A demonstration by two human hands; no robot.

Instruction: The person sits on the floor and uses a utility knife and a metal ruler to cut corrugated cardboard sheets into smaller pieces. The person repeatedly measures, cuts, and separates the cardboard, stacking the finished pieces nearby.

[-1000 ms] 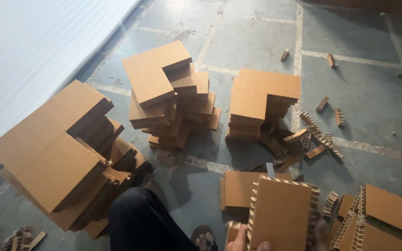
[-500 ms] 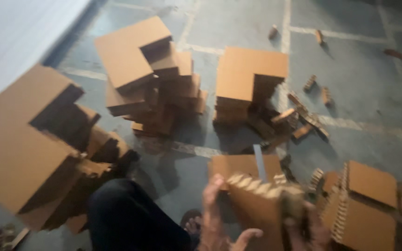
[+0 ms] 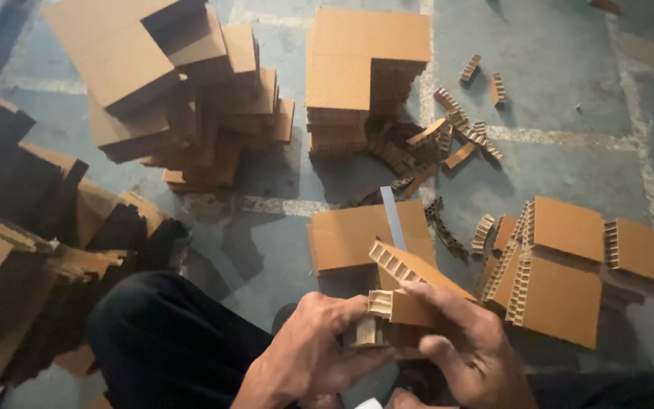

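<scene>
While both hands' fingers (image 3: 357, 307) pinch it | honeycomb cardboard piece (image 3: 406, 284): tan, ribbed edge, tilted

Pretty dim overall, with soft light coming in from the upper left. The cardboard stacks (image 3: 191, 98) throw long shadows toward the lower right on the floor (image 3: 569, 91). Left edge is dark and smeared. Hands look slightly soft; no glare.
</scene>
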